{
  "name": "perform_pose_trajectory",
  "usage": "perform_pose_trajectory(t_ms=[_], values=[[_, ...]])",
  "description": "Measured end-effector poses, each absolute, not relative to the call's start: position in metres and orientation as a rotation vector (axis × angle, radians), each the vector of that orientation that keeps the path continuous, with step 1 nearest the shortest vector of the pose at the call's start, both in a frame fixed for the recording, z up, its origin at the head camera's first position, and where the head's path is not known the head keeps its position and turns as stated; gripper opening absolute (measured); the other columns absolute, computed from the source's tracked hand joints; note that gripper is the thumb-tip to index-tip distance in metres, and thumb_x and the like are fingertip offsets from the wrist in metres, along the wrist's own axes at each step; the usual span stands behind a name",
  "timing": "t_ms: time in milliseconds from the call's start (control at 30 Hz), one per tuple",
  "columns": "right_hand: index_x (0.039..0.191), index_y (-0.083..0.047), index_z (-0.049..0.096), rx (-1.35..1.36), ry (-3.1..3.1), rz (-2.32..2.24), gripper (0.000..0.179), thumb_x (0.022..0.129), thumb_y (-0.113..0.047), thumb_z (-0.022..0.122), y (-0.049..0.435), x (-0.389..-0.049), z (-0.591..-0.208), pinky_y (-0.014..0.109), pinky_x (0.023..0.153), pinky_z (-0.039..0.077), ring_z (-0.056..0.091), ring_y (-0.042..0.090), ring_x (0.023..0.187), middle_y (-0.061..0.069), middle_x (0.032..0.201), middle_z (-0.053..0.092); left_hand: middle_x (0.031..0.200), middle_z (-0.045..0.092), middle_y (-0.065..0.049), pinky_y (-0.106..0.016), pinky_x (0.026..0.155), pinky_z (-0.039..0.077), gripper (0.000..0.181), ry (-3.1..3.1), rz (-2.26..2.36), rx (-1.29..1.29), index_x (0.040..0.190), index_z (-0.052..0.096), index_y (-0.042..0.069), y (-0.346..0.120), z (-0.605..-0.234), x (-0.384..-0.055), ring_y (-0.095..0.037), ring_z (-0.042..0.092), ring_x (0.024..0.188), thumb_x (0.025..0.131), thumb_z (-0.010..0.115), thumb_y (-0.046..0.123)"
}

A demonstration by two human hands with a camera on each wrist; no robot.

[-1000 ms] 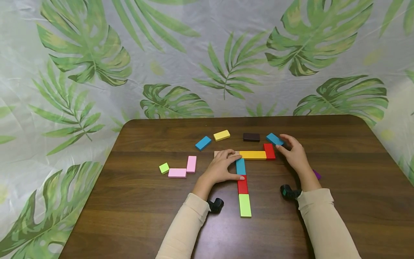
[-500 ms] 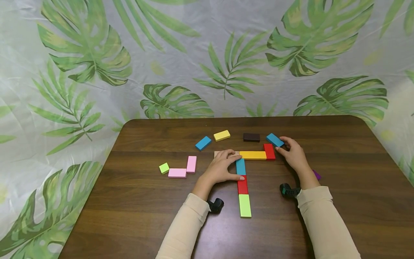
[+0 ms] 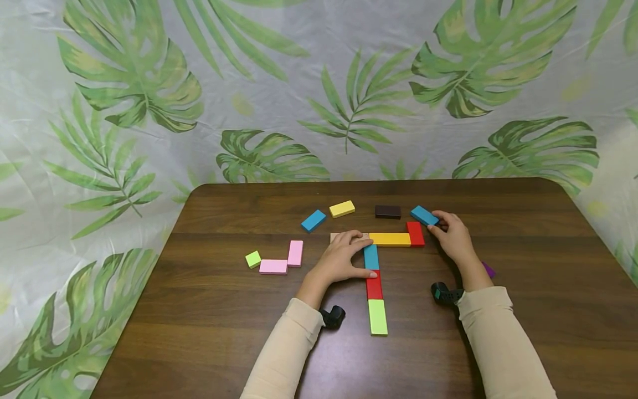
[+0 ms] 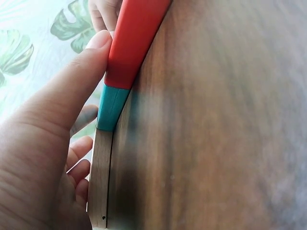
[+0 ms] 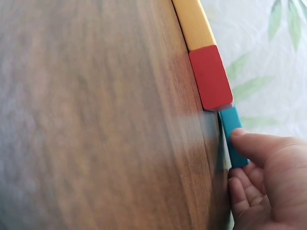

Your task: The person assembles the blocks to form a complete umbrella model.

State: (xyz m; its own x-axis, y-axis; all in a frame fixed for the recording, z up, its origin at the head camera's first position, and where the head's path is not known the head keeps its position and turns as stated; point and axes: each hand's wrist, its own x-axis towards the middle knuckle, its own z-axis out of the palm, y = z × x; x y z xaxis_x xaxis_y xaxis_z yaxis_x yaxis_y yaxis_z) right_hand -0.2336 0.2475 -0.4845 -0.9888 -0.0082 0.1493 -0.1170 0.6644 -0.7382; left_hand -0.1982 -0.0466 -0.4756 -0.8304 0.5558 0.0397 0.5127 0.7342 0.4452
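Note:
My right hand [image 3: 452, 239] pinches a blue wooden block [image 3: 424, 215] at its right end, thumb on the near side, as the right wrist view also shows. My left hand [image 3: 335, 259] rests over a row of flat blocks with fingers spread. Its thumb touches a red block [image 3: 374, 288], and its fingers partly hide a bare-wood block [image 3: 334, 236]. Between them lies a teal block [image 3: 371, 257]. A yellow-orange block [image 3: 390, 239] runs right to an upright-set red block [image 3: 415, 234]. A lime block [image 3: 377, 317] ends the column nearest me.
Along the back lie another blue block [image 3: 313, 220], a yellow block [image 3: 341, 209] and a dark brown block [image 3: 387, 211]. Two pink blocks [image 3: 273, 267] and a small lime block [image 3: 252, 259] sit at left. A purple block [image 3: 488, 269] is mostly hidden behind my right wrist.
My right hand's thumb and fingers have settled on the blue block, which has shifted very slightly toward the right. The left hand and the other blocks have stayed still.

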Motion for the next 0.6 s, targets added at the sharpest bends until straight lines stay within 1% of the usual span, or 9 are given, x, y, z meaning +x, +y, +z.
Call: perform_pose_trajectory(t_ms=[233, 433, 600], values=[[0.123, 0.005, 0.047, 0.12, -2.687, 1.247, 0.037, 0.09, -0.009, 0.054, 0.2452, -0.2336, -0.4823, 0.052, 0.085, 0.039, 0.048, 0.04, 0.099, 0.027, 0.116, 0.043, 0.135, 0.033, 0.002, -0.036, 0.1, 0.027, 0.078, 2.836, 0.683, 0.879, 0.134, 0.043, 0.029, -0.0465, -0.4753, -0.1978, -0.014, 0.024, 0.125, 0.067, 0.064, 0.063], [0.121, 0.005, 0.049, 0.181, -2.653, 1.234, 0.035, 0.089, -0.006, 0.055, 0.2419, -0.2346, -0.4804, 0.052, 0.083, 0.04, 0.048, 0.039, 0.097, 0.027, 0.116, 0.044, 0.134, 0.034, 0.003, -0.035, 0.1, 0.027, 0.078, 2.846, 0.683, 0.883, 0.134, 0.043, 0.029, -0.0465, -0.4762, -0.1983, -0.014, 0.024, 0.125, 0.067, 0.064, 0.063], [0.122, 0.005, 0.049, 0.2, -2.672, 1.22, 0.035, 0.089, -0.006, 0.055, 0.2398, -0.2347, -0.4789, 0.052, 0.083, 0.04, 0.047, 0.04, 0.1, 0.027, 0.12, 0.043, 0.134, 0.034, 0.002, -0.036, 0.1, 0.027, 0.078, 2.842, 0.691, 0.888, 0.133, 0.044, 0.029, -0.0465, -0.4761, -0.1983, -0.014, 0.024, 0.125, 0.067, 0.065, 0.063]])
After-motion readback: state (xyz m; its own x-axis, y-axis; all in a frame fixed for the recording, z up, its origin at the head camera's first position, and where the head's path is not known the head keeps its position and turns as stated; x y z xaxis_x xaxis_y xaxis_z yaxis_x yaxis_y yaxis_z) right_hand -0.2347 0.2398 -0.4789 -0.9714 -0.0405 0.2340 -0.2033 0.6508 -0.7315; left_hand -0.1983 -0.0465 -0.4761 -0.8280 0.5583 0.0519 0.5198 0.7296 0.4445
